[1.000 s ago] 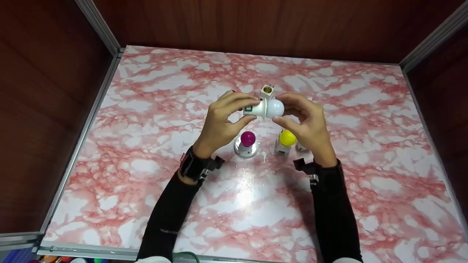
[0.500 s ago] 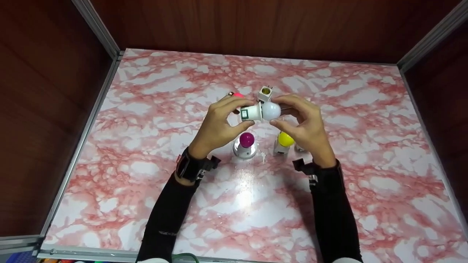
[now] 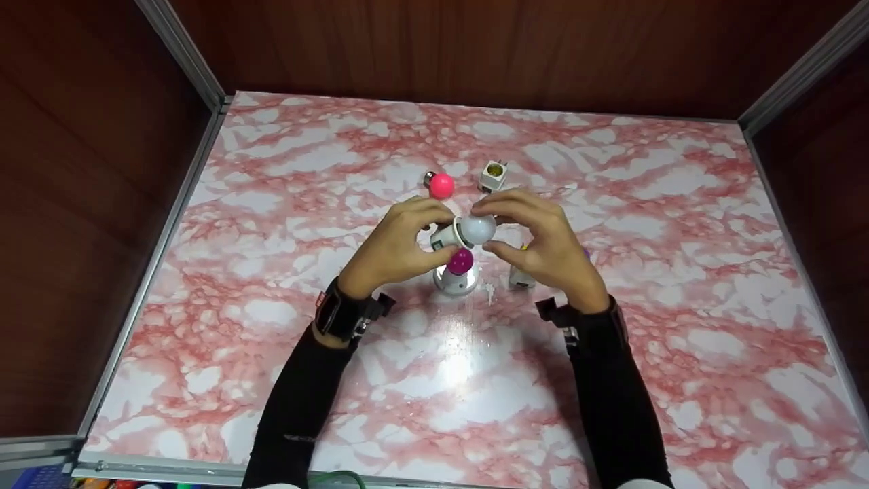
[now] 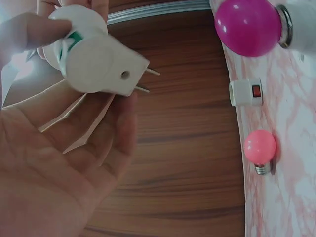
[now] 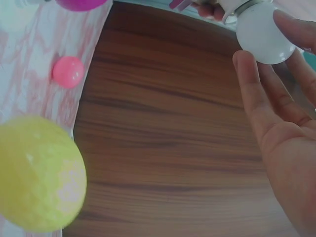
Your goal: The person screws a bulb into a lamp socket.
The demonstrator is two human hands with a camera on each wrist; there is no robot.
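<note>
My left hand (image 3: 400, 241) grips a white plug-in lamp holder (image 4: 91, 64), whose two metal prongs point away from the palm in the left wrist view. A white light bulb (image 3: 478, 229) sits at the mouth of that holder, its screw base hidden. My right hand (image 3: 546, 248) holds the bulb's globe between thumb and fingers, as the right wrist view also shows. Both hands are raised above the table, overlapping a magenta bulb (image 3: 460, 261) that stands in a round white base (image 3: 453, 286).
Behind the hands lie a pink bulb (image 3: 442, 185) and a white square socket (image 3: 492, 178) with a red switch. A yellow bulb (image 5: 42, 173) stands near the right hand, mostly hidden in the head view. Wood-look panels (image 3: 475, 54) wall the marbled table (image 3: 271, 380).
Both hands have moved left and nearer to me with the holder and bulb, now tilted. The pink bulb has come into full view; the yellow bulb is now mostly covered by my right hand.
</note>
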